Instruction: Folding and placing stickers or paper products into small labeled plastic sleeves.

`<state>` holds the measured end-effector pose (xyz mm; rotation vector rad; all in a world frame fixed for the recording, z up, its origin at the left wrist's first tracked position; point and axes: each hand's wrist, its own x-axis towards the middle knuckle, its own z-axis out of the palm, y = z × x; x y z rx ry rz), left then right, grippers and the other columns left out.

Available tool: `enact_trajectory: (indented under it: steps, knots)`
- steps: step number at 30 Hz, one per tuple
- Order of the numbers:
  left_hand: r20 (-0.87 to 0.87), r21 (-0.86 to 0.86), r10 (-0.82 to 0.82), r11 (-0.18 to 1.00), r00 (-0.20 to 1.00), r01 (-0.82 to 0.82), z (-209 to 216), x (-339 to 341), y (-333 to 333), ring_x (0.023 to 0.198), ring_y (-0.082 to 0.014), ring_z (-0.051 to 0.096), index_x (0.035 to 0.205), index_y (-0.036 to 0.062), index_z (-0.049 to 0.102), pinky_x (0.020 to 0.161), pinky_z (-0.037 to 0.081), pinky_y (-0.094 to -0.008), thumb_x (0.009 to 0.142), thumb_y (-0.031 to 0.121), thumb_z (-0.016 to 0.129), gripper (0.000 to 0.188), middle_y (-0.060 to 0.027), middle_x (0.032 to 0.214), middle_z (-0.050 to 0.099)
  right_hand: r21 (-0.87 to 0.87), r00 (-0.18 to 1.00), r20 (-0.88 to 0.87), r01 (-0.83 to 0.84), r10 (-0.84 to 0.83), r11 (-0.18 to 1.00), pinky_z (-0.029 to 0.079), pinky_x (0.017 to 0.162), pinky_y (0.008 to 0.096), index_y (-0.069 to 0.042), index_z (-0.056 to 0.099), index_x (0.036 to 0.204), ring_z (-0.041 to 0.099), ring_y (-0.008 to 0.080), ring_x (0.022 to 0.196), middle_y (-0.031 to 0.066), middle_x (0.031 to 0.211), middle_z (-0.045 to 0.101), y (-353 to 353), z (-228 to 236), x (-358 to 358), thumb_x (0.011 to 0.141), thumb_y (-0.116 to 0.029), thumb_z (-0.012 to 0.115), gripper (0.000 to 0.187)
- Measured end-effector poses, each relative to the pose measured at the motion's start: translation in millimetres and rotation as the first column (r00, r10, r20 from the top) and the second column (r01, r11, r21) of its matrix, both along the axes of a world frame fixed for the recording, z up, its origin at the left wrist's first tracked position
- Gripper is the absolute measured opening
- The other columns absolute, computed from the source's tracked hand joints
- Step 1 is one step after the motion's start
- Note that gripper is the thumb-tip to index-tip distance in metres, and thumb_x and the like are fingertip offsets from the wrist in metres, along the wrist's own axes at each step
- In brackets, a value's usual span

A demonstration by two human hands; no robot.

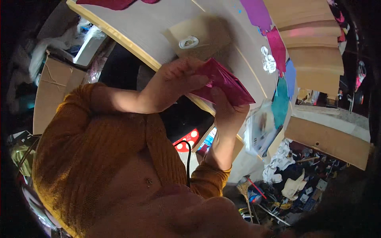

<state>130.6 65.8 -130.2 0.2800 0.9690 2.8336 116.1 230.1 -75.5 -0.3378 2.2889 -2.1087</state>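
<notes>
Both hands are raised over the table's near edge, pinching a folded piece of shiny magenta foil (pixel 228 81) between them. My left hand (pixel 174 83) grips its left end, thumb on top and fingers curled behind. From below, my right hand (pixel 229 113) holds its lower edge, with the thumb pressed on the front face. The foil slants down to a point at the right, and its layers show along the upper edge. Beyond it, a coil of white ribbon (pixel 188 42) lies on a brown cardboard sheet (pixel 214 35) on the grey table (pixel 151 27).
Flat purple (pixel 257 14), magenta (pixel 276 47) and teal (pixel 281 101) pieces lie along the table's right side, beside white coils (pixel 268 61). A clear plastic bag (pixel 258 127) sits near the corner. Cardboard boxes (pixel 55 87) stand left, and clutter (pixel 309 186) covers the floor at right.
</notes>
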Motion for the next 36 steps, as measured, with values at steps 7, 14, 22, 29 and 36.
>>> enact_trajectory:
  steps: [7, 14, 22, 29, 36]
  knots:
    - [-0.787, -0.595, -0.013, 0.282, 0.617, -0.753, 12, -35, -87, 0.102, -0.0220, 0.061, 0.109, 0.0059, 0.069, 0.089, 0.048, -0.0366, 0.087, 0.010, 0.069, 0.022, -0.0071, 0.109, 0.068, 0.086, 0.987, 0.136, 0.073, -0.084, 0.994, 0.053, 0.086, 0.0290, 0.000, 0.070, 0.114, 0.067, 0.0139, 0.093, 0.0072, 0.105, 0.073, 40, 23, -55, 0.087, 0.002, 0.070, 0.027]
    - [-0.774, -0.516, -0.469, 0.078, 0.425, -0.853, 18, -82, -110, 0.095, -0.0266, 0.060, 0.094, 0.0056, 0.073, 0.089, 0.047, -0.0388, 0.081, 0.021, 0.073, 0.020, -0.0066, 0.100, 0.067, 0.270, 0.913, 0.367, -0.288, 0.179, 0.919, 0.053, 0.088, 0.0308, 0.000, 0.070, 0.110, 0.068, 0.0158, 0.092, 0.0068, 0.103, 0.072, 34, 11, -140, 0.083, -0.005, 0.076, 0.028]
    - [-0.787, -0.483, -0.480, 0.087, 0.388, -0.872, 17, -87, -107, 0.094, -0.0258, 0.060, 0.093, 0.0049, 0.071, 0.088, 0.047, -0.0406, 0.079, 0.022, 0.073, 0.022, -0.0057, 0.098, 0.064, 0.404, 0.875, 0.345, -0.464, 0.339, 0.788, 0.053, 0.083, 0.0311, -0.002, 0.070, 0.111, 0.067, 0.0136, 0.085, 0.0033, 0.099, 0.073, -3, -3, -171, 0.078, -0.021, 0.085, 0.042]
    - [-0.802, -0.391, -0.494, 0.012, 0.334, -0.920, 8, -85, -121, 0.093, -0.0240, 0.060, 0.091, 0.0059, 0.071, 0.086, 0.047, -0.0388, 0.075, 0.018, 0.070, 0.020, -0.0042, 0.097, 0.063, 0.549, 0.815, 0.302, -0.573, 0.495, 0.608, 0.053, 0.084, 0.0312, -0.001, 0.067, 0.117, 0.067, 0.0138, 0.087, 0.0062, 0.098, 0.074, -29, 11, -178, 0.076, -0.027, 0.086, 0.051]
    - [-0.806, -0.416, -0.484, 0.054, 0.341, -0.908, 10, -92, -122, 0.091, -0.0247, 0.060, 0.092, 0.0056, 0.071, 0.085, 0.047, -0.0380, 0.076, 0.016, 0.070, 0.019, -0.0055, 0.095, 0.063, 0.606, 0.746, 0.312, -0.634, 0.589, 0.481, 0.053, 0.081, 0.0343, -0.003, 0.068, 0.114, 0.068, 0.0176, 0.088, 0.0102, 0.097, 0.074, -35, -1, -193, 0.077, -0.034, 0.084, 0.051]
